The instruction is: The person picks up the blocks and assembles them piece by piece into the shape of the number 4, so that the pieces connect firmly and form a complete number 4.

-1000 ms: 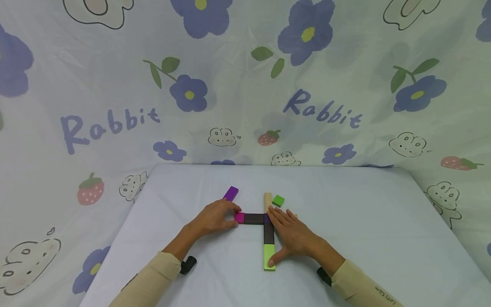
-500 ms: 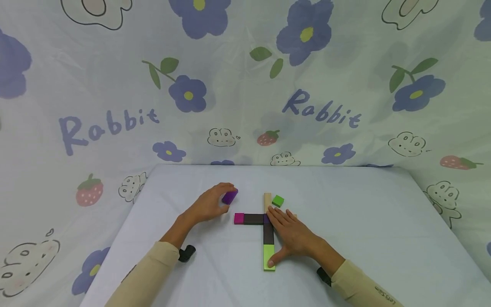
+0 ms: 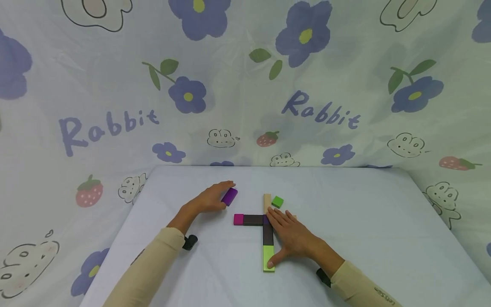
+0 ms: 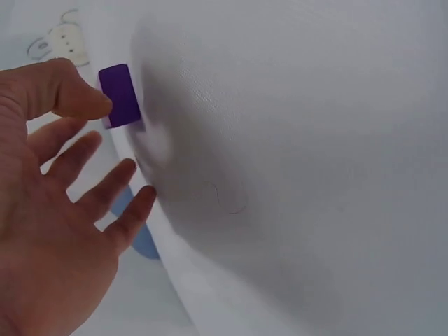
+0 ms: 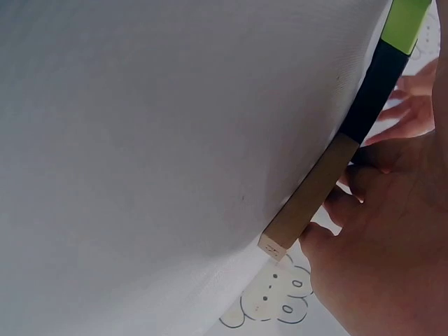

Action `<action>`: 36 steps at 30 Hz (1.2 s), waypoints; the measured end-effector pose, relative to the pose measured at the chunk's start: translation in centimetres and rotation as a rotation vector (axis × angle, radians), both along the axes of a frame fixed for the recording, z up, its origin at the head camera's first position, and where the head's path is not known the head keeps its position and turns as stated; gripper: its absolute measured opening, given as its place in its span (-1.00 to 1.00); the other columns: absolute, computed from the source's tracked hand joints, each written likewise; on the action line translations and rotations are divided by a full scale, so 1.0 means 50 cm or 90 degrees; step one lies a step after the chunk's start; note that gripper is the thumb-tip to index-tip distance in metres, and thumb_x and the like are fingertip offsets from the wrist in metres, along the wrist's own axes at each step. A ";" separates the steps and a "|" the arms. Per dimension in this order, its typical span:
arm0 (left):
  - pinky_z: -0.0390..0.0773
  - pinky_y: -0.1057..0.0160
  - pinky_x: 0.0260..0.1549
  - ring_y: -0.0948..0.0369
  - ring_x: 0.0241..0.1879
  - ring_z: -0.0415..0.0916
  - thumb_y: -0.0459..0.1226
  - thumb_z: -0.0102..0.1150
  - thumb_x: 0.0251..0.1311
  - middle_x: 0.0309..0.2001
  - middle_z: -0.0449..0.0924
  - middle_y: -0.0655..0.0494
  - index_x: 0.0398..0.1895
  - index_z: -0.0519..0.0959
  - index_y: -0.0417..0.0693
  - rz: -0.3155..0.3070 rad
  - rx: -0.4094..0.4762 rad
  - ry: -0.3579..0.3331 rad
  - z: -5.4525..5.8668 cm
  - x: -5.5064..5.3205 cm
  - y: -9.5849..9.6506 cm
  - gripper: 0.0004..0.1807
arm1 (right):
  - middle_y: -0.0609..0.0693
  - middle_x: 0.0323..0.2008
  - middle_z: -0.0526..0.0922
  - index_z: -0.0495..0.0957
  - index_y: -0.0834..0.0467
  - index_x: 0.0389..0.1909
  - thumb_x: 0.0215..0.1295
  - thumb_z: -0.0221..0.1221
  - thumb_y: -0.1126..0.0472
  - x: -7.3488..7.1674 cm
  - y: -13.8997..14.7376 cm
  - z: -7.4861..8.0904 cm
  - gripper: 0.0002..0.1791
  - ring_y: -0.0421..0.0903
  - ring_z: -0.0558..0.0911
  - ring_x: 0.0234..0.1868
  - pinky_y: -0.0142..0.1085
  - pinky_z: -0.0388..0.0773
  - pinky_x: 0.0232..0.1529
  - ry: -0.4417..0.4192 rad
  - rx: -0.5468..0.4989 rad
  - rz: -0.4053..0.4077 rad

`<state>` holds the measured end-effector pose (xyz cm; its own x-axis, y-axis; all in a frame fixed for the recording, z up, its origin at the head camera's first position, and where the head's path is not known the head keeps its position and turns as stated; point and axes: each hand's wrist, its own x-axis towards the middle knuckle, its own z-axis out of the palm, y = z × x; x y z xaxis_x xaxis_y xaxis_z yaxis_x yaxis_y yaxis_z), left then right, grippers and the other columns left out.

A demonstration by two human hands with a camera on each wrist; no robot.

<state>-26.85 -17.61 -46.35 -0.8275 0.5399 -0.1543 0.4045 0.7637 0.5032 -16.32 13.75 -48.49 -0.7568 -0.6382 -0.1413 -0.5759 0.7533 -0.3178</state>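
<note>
My left hand [image 3: 209,199] pinches a purple block [image 3: 229,197] at the left of the table. In the left wrist view its thumb presses on the purple block while the other fingers spread below. My right hand [image 3: 293,234] lies with extended fingers over the right side of a cross of flat blocks, its thumb on the lime block [image 3: 269,259] at the near end. The cross also shows a magenta block [image 3: 238,219], dark blocks [image 3: 253,220] and a tan wooden block [image 3: 267,201]. The hand hides most of the cross's right arm.
A small green block [image 3: 278,201] lies beside the far end of the cross. The white table [image 3: 345,196] ends at a patterned cloth backdrop [image 3: 238,85]. A black wrist device [image 3: 189,242] sits by the left sleeve.
My left hand has left the magenta block and moved away to the purple block, which it has taken hold of and tilted. My right hand stays on the cross.
</note>
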 end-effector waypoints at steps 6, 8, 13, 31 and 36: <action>0.17 -0.28 0.37 -0.15 0.45 0.19 -0.37 0.29 0.12 0.51 0.21 -0.12 0.53 0.24 -0.13 0.010 -0.054 0.015 -0.003 -0.003 0.006 -0.16 | 0.09 0.62 -0.11 -0.10 0.22 0.61 -0.32 0.29 -0.69 0.001 0.000 -0.002 0.61 0.06 -0.10 0.61 0.04 -0.15 0.54 0.000 0.010 -0.002; 0.23 -0.26 0.35 -0.14 0.42 0.23 -0.37 0.30 0.14 0.49 0.25 -0.11 0.52 0.27 -0.11 0.015 -0.065 0.013 -0.001 -0.004 0.007 -0.18 | 0.09 0.62 -0.11 -0.10 0.22 0.61 -0.32 0.29 -0.69 0.001 0.000 -0.003 0.61 0.05 -0.10 0.61 0.04 -0.15 0.54 0.001 0.009 -0.002; 0.29 -0.19 0.34 -0.12 0.38 0.28 -0.35 0.31 0.17 0.45 0.32 -0.12 0.50 0.31 -0.11 0.012 -0.081 0.017 0.000 -0.005 0.008 -0.23 | 0.10 0.62 -0.10 -0.09 0.24 0.61 -0.32 0.30 -0.68 0.002 0.000 -0.003 0.61 0.07 -0.09 0.61 0.06 -0.14 0.54 -0.001 0.001 -0.001; 0.31 -0.10 0.35 -0.07 0.35 0.35 -0.11 0.53 0.08 0.29 0.47 -0.06 0.37 0.47 -0.08 0.015 0.037 0.008 0.008 0.009 0.024 -0.24 | 0.11 0.62 -0.10 -0.09 0.24 0.61 -0.32 0.32 -0.66 0.001 -0.002 0.003 0.60 0.07 -0.09 0.61 0.07 -0.14 0.54 0.001 0.013 -0.006; 0.31 -0.11 0.35 -0.06 0.36 0.35 -0.11 0.53 0.08 0.28 0.48 -0.04 0.35 0.47 -0.07 0.011 0.047 0.008 0.005 0.015 0.029 -0.25 | 0.11 0.62 -0.11 -0.10 0.23 0.61 -0.32 0.31 -0.68 -0.001 -0.002 0.002 0.61 0.07 -0.09 0.61 0.07 -0.14 0.54 -0.003 0.018 -0.008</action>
